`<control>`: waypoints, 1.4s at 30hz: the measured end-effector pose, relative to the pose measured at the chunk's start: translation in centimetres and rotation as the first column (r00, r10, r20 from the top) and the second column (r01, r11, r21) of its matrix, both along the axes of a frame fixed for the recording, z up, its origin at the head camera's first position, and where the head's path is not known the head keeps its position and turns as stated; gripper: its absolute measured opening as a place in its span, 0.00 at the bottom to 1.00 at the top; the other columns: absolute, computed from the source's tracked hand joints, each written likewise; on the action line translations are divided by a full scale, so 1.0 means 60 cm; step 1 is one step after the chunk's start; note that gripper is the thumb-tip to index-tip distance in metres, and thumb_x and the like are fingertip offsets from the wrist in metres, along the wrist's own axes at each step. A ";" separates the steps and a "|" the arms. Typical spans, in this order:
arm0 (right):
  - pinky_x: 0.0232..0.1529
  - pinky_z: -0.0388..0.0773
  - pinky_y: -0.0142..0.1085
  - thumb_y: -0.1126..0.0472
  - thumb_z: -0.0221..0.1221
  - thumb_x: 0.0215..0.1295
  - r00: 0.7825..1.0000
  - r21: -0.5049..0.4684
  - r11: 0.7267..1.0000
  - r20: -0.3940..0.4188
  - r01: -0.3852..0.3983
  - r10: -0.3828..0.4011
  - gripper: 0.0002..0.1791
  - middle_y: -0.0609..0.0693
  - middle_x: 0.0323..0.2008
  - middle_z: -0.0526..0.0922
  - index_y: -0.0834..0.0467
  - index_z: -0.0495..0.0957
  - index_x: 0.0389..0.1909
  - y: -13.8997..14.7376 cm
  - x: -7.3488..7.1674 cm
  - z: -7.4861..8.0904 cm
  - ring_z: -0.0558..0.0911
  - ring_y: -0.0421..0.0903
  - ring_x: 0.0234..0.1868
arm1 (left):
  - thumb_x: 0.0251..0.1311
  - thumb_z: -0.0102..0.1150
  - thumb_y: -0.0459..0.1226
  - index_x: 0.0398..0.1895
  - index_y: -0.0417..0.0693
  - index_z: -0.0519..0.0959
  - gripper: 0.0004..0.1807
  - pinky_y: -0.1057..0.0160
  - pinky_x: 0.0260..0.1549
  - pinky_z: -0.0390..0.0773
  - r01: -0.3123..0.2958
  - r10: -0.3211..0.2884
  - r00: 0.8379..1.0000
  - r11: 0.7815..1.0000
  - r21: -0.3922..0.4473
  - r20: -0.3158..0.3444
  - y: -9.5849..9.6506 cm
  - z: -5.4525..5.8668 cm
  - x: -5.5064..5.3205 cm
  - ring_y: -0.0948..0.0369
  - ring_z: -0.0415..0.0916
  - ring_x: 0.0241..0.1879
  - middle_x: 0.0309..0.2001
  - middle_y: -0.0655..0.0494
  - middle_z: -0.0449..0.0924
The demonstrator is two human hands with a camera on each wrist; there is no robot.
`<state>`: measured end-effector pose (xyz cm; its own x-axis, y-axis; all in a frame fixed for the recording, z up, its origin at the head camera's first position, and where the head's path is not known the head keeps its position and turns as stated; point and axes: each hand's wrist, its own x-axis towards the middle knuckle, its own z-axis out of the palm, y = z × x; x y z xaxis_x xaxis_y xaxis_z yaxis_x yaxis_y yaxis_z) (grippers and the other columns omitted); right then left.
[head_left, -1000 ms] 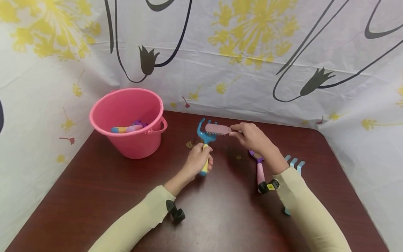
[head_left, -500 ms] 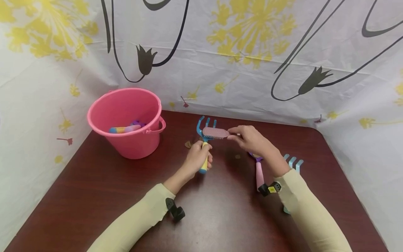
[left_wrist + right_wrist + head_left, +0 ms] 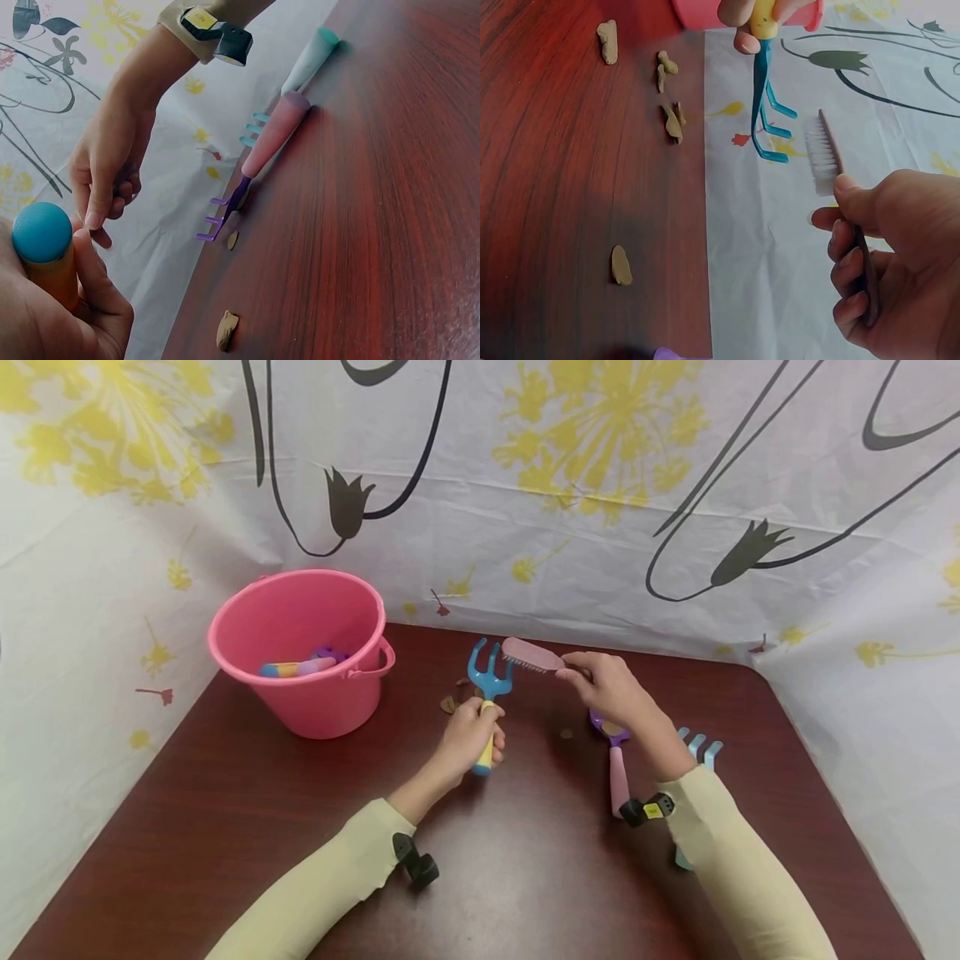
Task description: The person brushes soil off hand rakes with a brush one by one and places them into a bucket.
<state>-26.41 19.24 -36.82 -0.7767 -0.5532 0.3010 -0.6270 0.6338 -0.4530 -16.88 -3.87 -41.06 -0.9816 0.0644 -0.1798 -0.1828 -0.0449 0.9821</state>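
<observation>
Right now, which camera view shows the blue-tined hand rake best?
Head view: the hand rake shows three tines and handle, partly covered by the left hand. Right wrist shows tines, crops the handle; left wrist shows only the handle.

Your left hand (image 3: 45, 322) grips a blue-capped handle (image 3: 49, 244); your right hand (image 3: 112, 161) is beyond it, and a pink-handled fork (image 3: 268, 145) lies to their right.

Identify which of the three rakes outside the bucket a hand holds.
The yellow-handled blue rake: the left hand grips it, whereas the pink-handled purple rake and the pale-blue rake lie on the table.
</observation>
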 end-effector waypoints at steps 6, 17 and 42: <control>0.32 0.70 0.43 0.59 0.59 0.75 0.999 -0.034 0.999 0.036 0.035 -0.033 0.14 0.49 0.22 0.75 0.66 0.83 0.51 0.016 0.007 -0.003 0.71 0.47 0.24 | 0.70 0.47 0.38 0.48 0.35 0.71 0.13 0.64 0.15 0.78 0.011 -0.013 0.999 0.997 -0.075 -0.036 -0.011 0.001 -0.004 0.62 0.73 0.13 0.20 0.50 0.75; 0.32 0.69 0.44 0.58 0.59 0.75 0.995 -0.048 0.997 0.076 0.068 -0.064 0.15 0.49 0.23 0.75 0.64 0.83 0.53 0.035 0.014 0.001 0.73 0.49 0.24 | 0.71 0.54 0.42 0.47 0.44 0.69 0.12 0.60 0.21 0.80 -0.007 -0.182 0.962 0.731 -0.682 -0.205 -0.062 0.022 -0.024 0.58 0.79 0.19 0.25 0.52 0.77; 0.29 0.68 0.41 0.55 0.60 0.75 0.985 -0.067 0.988 0.110 0.142 -0.134 0.18 0.54 0.28 0.80 0.64 0.82 0.56 0.056 0.024 0.008 0.72 0.46 0.21 | 0.62 0.66 0.44 0.51 0.38 0.70 0.24 0.57 0.16 0.77 -0.252 -0.423 0.876 0.006 -0.968 -0.231 -0.089 0.048 -0.021 0.54 0.76 0.18 0.22 0.49 0.73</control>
